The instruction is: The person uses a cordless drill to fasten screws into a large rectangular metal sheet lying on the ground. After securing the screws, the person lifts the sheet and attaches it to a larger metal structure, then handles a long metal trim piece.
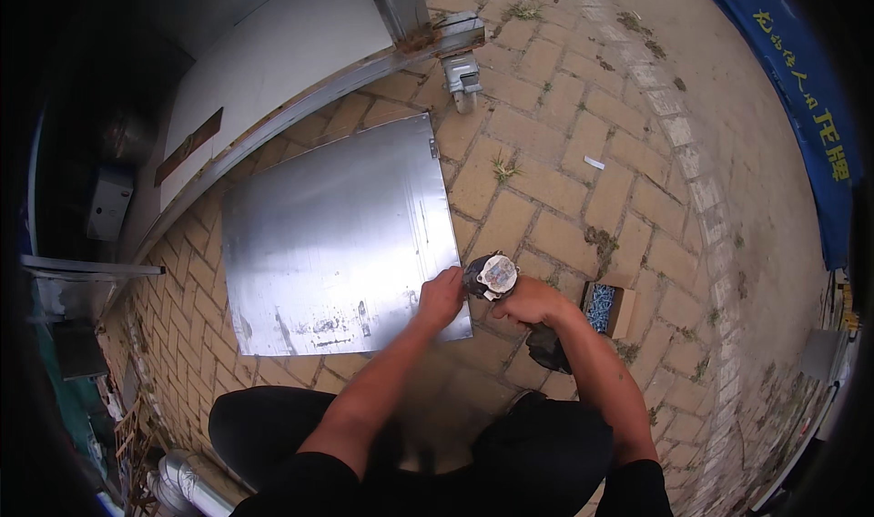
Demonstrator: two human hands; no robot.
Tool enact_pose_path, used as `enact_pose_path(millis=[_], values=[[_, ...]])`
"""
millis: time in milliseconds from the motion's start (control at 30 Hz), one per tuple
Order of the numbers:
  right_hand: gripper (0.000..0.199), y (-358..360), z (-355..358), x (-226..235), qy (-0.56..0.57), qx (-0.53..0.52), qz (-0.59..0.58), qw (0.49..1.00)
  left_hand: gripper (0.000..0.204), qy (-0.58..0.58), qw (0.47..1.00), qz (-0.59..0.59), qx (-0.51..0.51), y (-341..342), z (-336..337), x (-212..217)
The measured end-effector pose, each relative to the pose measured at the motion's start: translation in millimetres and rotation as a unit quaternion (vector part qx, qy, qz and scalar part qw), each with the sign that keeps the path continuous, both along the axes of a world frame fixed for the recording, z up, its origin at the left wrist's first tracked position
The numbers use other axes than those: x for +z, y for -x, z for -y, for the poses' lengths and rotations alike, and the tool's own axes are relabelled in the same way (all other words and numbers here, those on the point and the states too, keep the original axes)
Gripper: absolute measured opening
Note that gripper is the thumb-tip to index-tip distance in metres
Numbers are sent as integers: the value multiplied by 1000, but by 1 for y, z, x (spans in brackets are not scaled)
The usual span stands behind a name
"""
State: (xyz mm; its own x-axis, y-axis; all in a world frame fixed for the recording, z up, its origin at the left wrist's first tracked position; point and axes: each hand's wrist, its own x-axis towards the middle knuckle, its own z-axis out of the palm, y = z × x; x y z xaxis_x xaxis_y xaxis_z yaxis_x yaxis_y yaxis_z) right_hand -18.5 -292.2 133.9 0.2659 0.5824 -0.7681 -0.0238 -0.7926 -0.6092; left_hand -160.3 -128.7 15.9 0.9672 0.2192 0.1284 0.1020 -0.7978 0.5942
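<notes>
A shiny metal sheet (337, 235) lies on the brick paving in front of me, scuffed along its near edge. My right hand (531, 302) grips a power drill (497, 278) with a worn, round back end, upright just off the sheet's right edge. A dark base, seemingly its battery, shows below my wrist. My left hand (441, 299) is closed at the sheet's right edge, close against the drill's dark front part. What its fingers pinch, and the drill's tip, are hidden from above.
An open cardboard box of screws (601, 308) stands right of my right forearm. A framed white panel on a metal caster leg (462, 82) rises beyond the sheet. Far right hangs a blue banner (792, 89). Silvery duct (196, 485) lies at the lower left.
</notes>
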Motion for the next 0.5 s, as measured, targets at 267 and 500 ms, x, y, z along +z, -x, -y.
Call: enact_pose_path(millis=[267, 500], values=[[21, 19, 70, -10, -114, -227, -138, 957, 16, 66, 993, 26, -89, -31, 16, 38], [40, 43, 177, -11, -292, -316, -169, 887, 16, 165, 959, 139, -187, -69, 79, 103]])
